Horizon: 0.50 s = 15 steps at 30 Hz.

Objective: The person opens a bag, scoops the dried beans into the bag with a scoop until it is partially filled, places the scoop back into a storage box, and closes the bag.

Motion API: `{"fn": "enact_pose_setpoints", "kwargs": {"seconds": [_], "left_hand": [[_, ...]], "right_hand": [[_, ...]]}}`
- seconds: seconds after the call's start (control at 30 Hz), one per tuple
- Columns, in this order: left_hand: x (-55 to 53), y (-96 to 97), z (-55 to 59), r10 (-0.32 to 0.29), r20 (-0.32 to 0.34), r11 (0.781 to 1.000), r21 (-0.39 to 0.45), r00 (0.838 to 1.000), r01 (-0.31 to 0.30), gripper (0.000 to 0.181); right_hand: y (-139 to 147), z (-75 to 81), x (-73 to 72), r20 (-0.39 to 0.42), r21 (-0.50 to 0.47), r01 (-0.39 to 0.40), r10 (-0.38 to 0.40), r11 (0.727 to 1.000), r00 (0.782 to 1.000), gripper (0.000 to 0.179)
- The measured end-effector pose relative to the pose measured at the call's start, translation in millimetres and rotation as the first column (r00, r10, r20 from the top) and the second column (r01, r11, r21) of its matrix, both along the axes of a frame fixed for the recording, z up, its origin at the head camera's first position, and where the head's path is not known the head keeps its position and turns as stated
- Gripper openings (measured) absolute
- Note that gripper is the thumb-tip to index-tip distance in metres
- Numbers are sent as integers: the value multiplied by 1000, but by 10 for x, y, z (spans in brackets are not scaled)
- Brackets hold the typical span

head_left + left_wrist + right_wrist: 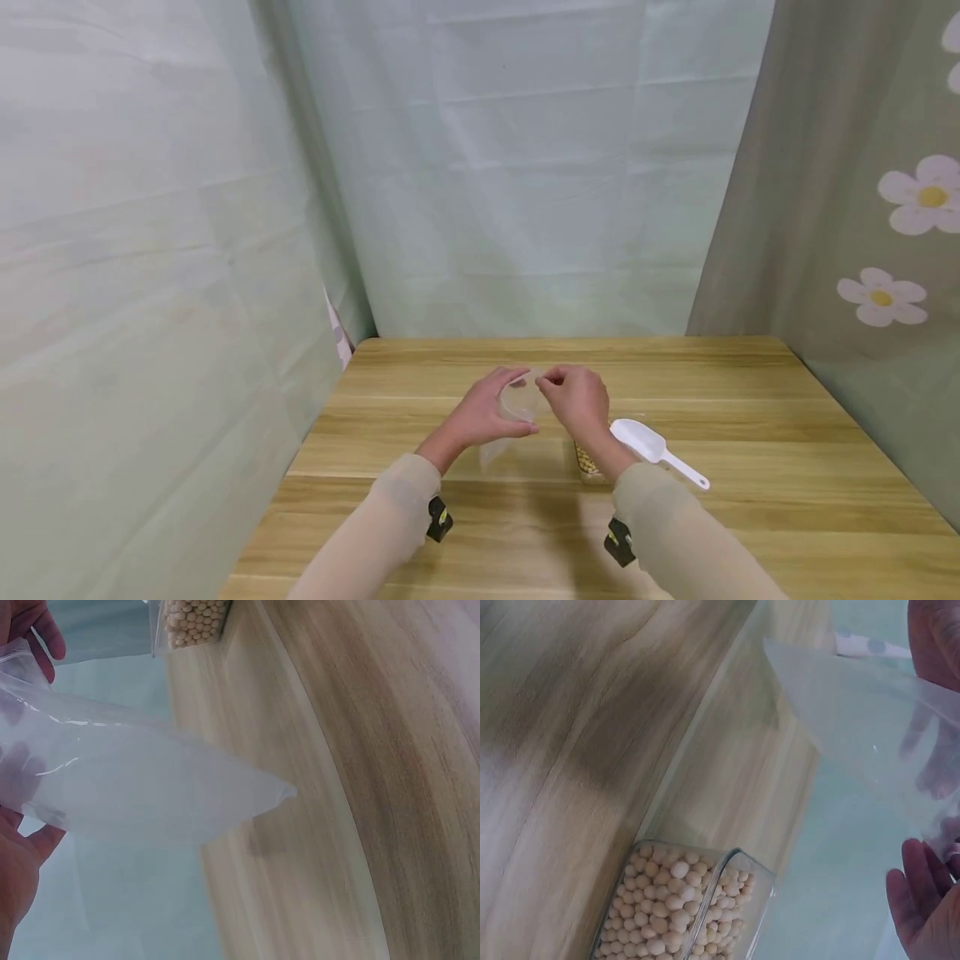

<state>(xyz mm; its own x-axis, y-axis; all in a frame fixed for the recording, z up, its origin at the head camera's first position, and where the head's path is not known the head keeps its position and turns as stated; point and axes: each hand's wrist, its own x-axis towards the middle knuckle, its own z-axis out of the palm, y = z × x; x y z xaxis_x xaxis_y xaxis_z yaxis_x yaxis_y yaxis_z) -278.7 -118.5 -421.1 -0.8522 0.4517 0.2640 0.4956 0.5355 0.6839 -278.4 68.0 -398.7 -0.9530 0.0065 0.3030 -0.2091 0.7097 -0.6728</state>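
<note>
A clear plastic bag (517, 403) is held up over the table, its mouth spread into a round opening and its pointed bottom corner (277, 793) hanging down. My left hand (486, 410) grips it from the left, thumb below and fingers above, partly seen through the film. With thumb and fingertips, my right hand (582, 403) pinches the rim on the right side. Below the right wrist stands a clear container (731, 862) of round beige beans (656, 907), partly hidden by the forearm in the head view. The bag looks empty.
Right of the container lies a white scoop (645, 442), its handle pointing toward the near right. All of this is on a wooden table (750, 400), with pale green curtains (525, 167) hanging behind and at both sides.
</note>
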Motion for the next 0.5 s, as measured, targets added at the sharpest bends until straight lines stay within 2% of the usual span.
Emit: {"fn": "enact_pose_setpoints", "kwargs": {"seconds": [0.13,0.2,0.27,0.4,0.5], "left_hand": [[-10,-17,-2,26,-11,1000,11,1000,-26,96],[-13,-30,7,32,-7,999,3,999,-32,100],[-9,-38,23,30,14,1000,-4,999,-30,102],[7,-41,60,17,49,999,-35,999,-15,106],[11,-25,87,29,43,996,-87,999,-26,108]], "right_hand": [[37,-12,11,122,-101,-38,50,994,991,19],[57,-29,10,187,-157,-33,63,987,980,21],[65,-43,13,213,-189,-23,63,982,975,21],[48,-55,28,163,-158,-1,27,988,986,16],[27,-51,44,112,-127,4,10,992,994,14]]}}
